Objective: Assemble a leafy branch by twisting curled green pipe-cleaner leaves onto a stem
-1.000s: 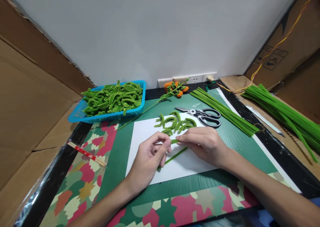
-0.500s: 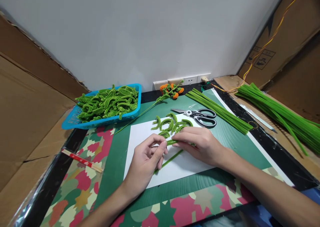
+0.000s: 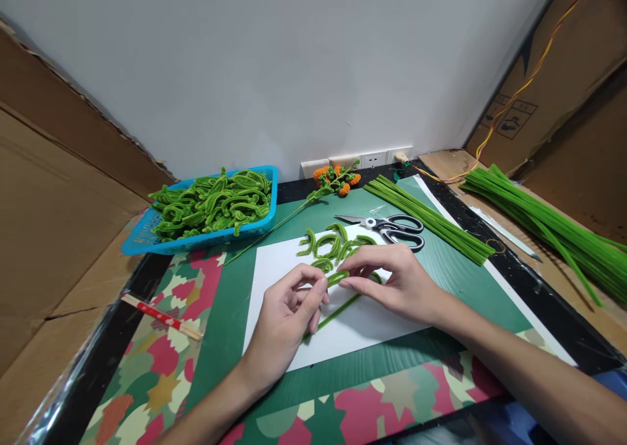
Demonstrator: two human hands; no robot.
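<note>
My left hand [image 3: 284,311] is closed, thumb and forefinger pinching a short green pipe cleaner [image 3: 337,278] bent into a narrow loop. The loop's rounded end points right, where the thumb and forefinger of my right hand [image 3: 394,281] close around it. Below the hands, a straight green pipe cleaner [image 3: 337,312] lies slanted on a white sheet of paper [image 3: 269,281]; its lower left end is partly behind my left fingers. Several curled green pieces [image 3: 327,242] rest on the paper just beyond, some hidden by my right hand.
Black-handled scissors [image 3: 392,226] lie behind the paper. A blue basket [image 3: 196,241] holds many bent green pieces. An orange-flowered stem [image 3: 313,197] stretches beside it. Bundles of green pipe cleaners [image 3: 431,219] lie to the right. Wrapped chopsticks [image 3: 161,315] sit at left; cardboard walls flank the table.
My right hand's fingers have opened out somewhat, and the rounded end of the bent pipe cleaner now shows between them. My left hand keeps its pinch in nearly the same place.
</note>
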